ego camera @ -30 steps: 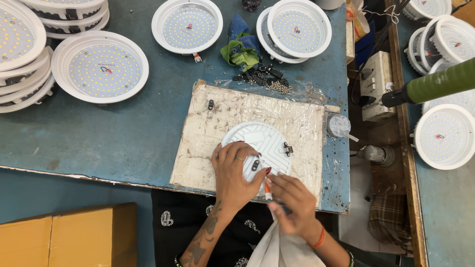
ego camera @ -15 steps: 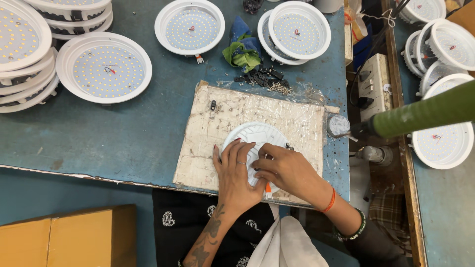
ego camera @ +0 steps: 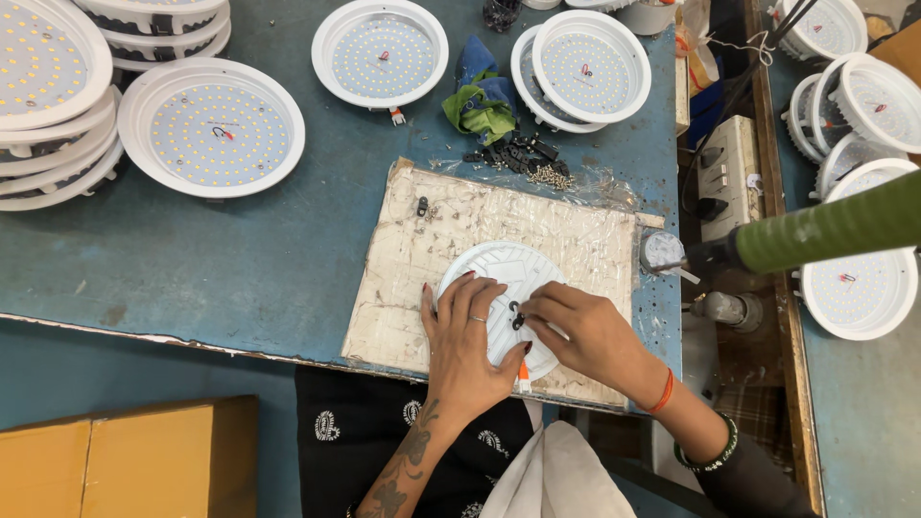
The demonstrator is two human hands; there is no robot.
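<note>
A round white lamp housing (ego camera: 507, 269) lies back-up on a worn white mat (ego camera: 451, 240) at the table's front edge. My left hand (ego camera: 467, 336) presses flat on the housing's left half, fingers spread. My right hand (ego camera: 585, 331) comes in from the right, its fingertips pinching a small black clip (ego camera: 516, 317) at the housing's centre. A short orange-and-white wire end (ego camera: 523, 372) pokes out at the housing's near rim.
Finished white LED lamps stand around: a stack (ego camera: 48, 86) far left, one (ego camera: 211, 129) beside it, one (ego camera: 380, 53) at the back, two overlapping (ego camera: 585, 67). A blue-green rag (ego camera: 484, 101), black clips and screws (ego camera: 523, 158), a green tool handle (ego camera: 825, 230), a yellow box (ego camera: 125, 456).
My right hand has come up from my lap onto the housing and now pinches the black clip. My left hand stays pressed on the housing.
</note>
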